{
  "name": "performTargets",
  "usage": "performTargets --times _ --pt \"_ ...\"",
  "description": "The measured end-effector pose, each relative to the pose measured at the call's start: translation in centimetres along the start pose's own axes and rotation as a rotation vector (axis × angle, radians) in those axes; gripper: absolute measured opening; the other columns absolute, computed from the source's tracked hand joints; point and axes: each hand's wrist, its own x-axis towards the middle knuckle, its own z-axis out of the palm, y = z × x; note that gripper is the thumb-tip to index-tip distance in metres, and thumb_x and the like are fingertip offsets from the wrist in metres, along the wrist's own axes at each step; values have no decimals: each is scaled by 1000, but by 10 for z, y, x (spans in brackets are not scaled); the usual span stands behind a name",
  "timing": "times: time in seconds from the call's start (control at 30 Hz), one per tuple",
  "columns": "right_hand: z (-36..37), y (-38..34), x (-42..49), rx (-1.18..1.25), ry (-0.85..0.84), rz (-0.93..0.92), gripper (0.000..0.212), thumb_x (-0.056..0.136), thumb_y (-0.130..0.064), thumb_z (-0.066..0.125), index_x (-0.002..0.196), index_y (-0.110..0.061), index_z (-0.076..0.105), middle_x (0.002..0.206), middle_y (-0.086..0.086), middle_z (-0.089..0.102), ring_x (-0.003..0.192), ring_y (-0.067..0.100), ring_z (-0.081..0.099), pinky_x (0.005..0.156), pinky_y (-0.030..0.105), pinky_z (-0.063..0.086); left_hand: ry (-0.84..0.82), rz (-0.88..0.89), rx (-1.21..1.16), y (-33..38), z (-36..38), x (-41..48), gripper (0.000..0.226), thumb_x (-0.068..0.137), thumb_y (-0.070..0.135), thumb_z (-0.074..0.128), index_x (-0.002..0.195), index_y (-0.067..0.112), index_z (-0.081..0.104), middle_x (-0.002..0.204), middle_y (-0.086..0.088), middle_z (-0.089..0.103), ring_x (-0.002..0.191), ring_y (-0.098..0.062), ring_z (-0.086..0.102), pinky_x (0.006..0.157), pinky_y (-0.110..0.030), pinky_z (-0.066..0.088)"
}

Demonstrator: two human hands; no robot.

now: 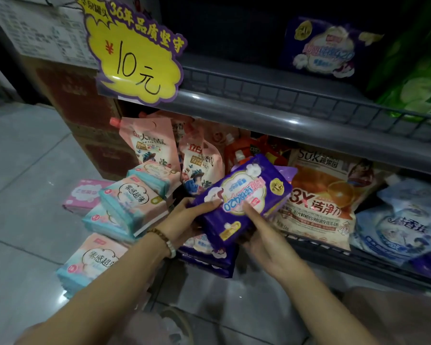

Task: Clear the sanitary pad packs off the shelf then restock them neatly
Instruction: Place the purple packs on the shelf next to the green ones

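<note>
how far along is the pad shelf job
Clearing looks nearly done: the upper shelf shows one purple pack, and teal packs lie piled on the floor. Left hand and right hand hold a second purple pack. Restocking the piles remains.

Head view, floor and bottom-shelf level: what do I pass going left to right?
pink pack → teal-and-pink packs, stacked → held purple pack → orange detergent bag → blue pouch
</note>
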Motion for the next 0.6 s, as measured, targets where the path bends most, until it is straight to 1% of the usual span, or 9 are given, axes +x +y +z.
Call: performTargets --times 0.07,0.17,0.2,0.27,0.3,0.37,0.47,0.53,0.6 --pt "8 -12 1 -149 -7 -17 41 76 -23 71 115 -20 60 103 3 74 90 17 71 79 37 59 -50 -22 69 6 -1 -7 70 59 29 82 118 9 51 115 -13 66 102 -25 66 90 -42 53" --pt "6 -32 2 -422 -92 55 57 69 -26 72 123 -16 58 107 6 73 94 21 70 89 40 56 -92 -5 50 10 -7 -7 63 66 38 78 118 10 55 100 -9 71 89 -23 69 78 -37 55" --pt "5 -36 2 -509 -134 109 59 68 -27 73 125 -16 56 109 7 72 97 24 69 91 42 54 -72 5 32 7 -8 -5 67 65 39 81 121 12 55 101 -9 72 90 -26 70 79 -39 55" --pt "2 -34 5 -600 -158 162 58 71 -27 73 125 -19 55 110 7 72 94 23 70 84 38 58 -8 17 44 -1 -6 -1 78 58 39 86 125 15 54 105 -11 72 94 -30 69 87 -47 54" --pt "-1 -31 8 -590 -116 159 60 70 -30 73 126 -20 54 109 7 72 93 23 71 80 37 58 19 27 65 -4 -4 0 85 53 39 87 127 16 52 106 -11 71 95 -31 69 88 -50 53" --pt "-14 -22 15 -500 -23 182 63 68 -38 73 126 -18 55 108 7 73 96 25 70 85 41 56 105 65 69 -12 -1 6 96 48 34 89 131 19 42 111 -9 68 97 -31 68 85 -53 54" --pt "-40 -3 19 -392 23 271 61 63 -48 81 113 -21 60 101 5 74 92 24 69 86 43 55 215 110 -28 -20 0 15 94 61 17 85 134 32 27 119 -8 59 102 -31 63 76 -50 57" --pt "-53 12 23 -260 64 313 72 57 -46 87 118 -18 60 103 10 73 90 25 69 79 40 57 277 63 -98 -29 -3 23 103 62 15 85 141 32 22 126 -11 57 105 -34 61 73 -51 57" --pt "-59 27 32 -166 128 299 62 70 -36 76 123 -11 58 103 12 73 90 25 69 76 37 58 341 -10 -91 -38 -10 30 109 59 19 88 145 26 21 128 -13 56 107 -35 61 81 -54 55"
